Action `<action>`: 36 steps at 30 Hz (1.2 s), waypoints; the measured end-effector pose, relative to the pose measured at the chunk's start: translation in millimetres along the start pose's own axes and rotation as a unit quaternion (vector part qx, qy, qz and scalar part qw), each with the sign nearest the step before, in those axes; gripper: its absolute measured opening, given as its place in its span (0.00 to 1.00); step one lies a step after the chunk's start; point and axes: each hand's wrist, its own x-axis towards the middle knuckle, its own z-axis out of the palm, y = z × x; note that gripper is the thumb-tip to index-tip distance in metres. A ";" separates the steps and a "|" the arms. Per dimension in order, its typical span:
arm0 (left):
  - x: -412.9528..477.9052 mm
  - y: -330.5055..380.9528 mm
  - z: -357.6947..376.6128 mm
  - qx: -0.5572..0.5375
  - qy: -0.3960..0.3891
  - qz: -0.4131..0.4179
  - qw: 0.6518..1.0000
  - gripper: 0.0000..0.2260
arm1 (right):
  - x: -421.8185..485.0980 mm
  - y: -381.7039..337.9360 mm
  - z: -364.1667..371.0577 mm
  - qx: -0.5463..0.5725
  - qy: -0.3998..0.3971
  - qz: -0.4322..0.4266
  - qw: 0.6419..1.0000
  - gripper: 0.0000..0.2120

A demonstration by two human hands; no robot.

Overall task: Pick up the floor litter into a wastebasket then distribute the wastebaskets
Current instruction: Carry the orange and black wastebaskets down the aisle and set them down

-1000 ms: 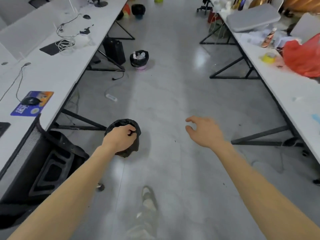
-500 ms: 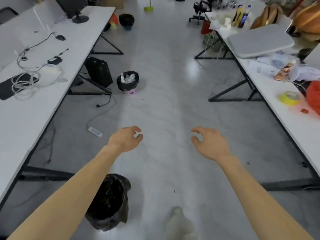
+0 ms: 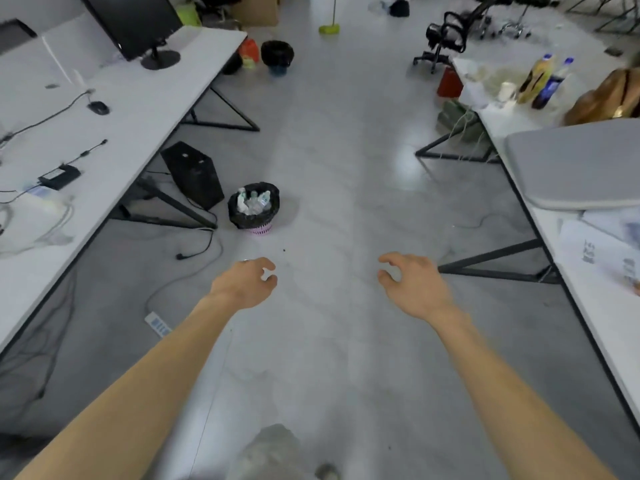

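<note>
Both arms reach forward over the grey floor of the aisle. My left hand (image 3: 246,283) hangs with fingers loosely curled and holds nothing. My right hand (image 3: 414,284) is the same, empty with relaxed curled fingers. Ahead and to the left stands a pink wastebasket (image 3: 254,210) with a black liner, filled with plastic bottles and litter, beside the left desk's legs. A second black-lined wastebasket (image 3: 277,57) with a blue base stands farther down the aisle on the left. The basket I held a second ago is out of view.
White desks run along both sides, the left desk (image 3: 114,133) and the right desk (image 3: 595,299). A black PC tower (image 3: 194,174), cables and a power strip (image 3: 157,324) lie under the left desk. An office chair (image 3: 445,39) and a green broom head (image 3: 329,28) stand farther ahead.
My left hand let go of the black-lined basket on the floor, and I walked forward past it. The bottle-filled basket is now much closer; both hands stay empty.
</note>
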 end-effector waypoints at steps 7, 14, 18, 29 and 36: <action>201.1 33.0 -66.4 0.008 0.013 -0.002 1.000 0.17 | 220.2 -15.0 -24.6 -0.012 -0.003 -0.030 0.999 0.18; 411.5 86.5 -153.5 0.093 0.030 0.011 0.995 0.20 | 442.7 -17.9 -60.4 0.017 0.031 -0.011 0.999 0.15; 502.9 126.6 -209.5 0.093 0.061 0.035 0.993 0.21 | 546.6 -12.2 -88.6 0.028 0.055 0.002 0.998 0.15; 807.1 198.7 -326.7 0.076 0.067 -0.014 0.995 0.21 | 907.6 6.3 -133.3 0.029 0.001 -0.034 0.999 0.16; 992.3 234.7 -392.9 0.031 0.065 -0.063 0.995 0.22 | 1124.2 -14.3 -180.3 0.014 -0.043 -0.063 0.997 0.15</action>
